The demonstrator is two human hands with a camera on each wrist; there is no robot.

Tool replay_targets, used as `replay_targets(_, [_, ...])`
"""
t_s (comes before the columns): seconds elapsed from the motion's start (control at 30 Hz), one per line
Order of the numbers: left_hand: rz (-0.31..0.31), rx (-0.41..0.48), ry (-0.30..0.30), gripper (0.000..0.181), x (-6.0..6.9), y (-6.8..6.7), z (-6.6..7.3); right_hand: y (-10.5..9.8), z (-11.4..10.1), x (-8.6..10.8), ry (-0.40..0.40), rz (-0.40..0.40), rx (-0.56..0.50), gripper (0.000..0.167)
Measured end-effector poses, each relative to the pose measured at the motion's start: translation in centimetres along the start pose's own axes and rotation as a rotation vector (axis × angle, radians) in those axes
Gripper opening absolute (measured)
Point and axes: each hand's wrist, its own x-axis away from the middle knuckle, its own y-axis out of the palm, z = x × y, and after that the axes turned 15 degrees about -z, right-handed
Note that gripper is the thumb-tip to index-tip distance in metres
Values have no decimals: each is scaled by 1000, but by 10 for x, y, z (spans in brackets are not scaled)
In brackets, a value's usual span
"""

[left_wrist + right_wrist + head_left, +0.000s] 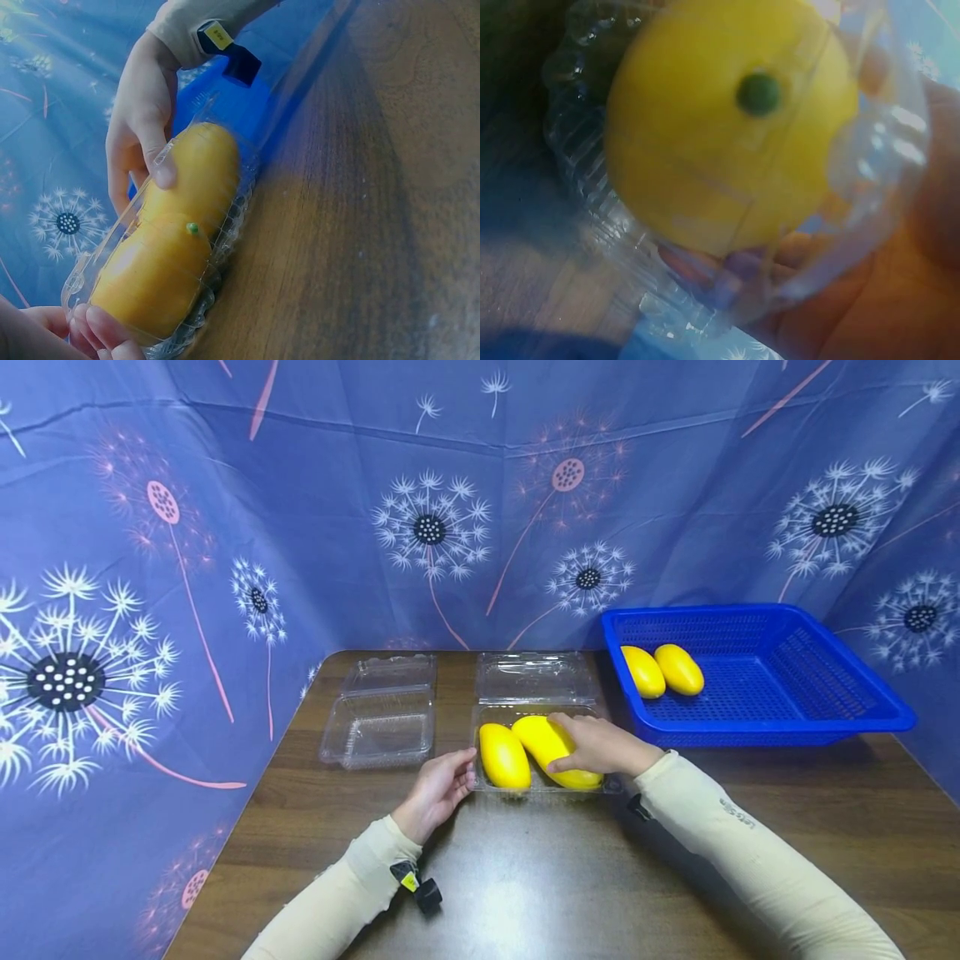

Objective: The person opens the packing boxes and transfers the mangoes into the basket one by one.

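Observation:
Two yellow mangoes lie side by side in a clear plastic clamshell box (536,678), whose lid is folded back. My right hand (600,746) grips the right mango (542,739) from above, its thumb on the near side. At the box's left edge, my left hand (441,787) pinches the rim between thumb and fingers, beside the left mango (505,757). In the left wrist view, a small green stem end shows on the nearer mango (154,277). The right wrist view gives a blurred close look at a mango (705,150) through the box wall.
A second clamshell box (378,727) stands open on the left of the wooden table (420,902). At the back right, a blue plastic basket (772,727) holds two more mangoes (678,670) in its left end. A blue dandelion-print cloth (315,527) hangs behind.

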Motion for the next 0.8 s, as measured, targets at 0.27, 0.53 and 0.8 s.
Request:
replay_targets(0.27, [6,-3,0,9,1,0,0,3,-2,-3,25,3,8,90])
replay_targets(0.53, [13,-1,1,7,1,1,1,4,-4,-4,36,20,9,91])
replay_targets(0.8, [-5,-1,13,9,0,-1,-1,5,-5,-5,55,29,-10,90])
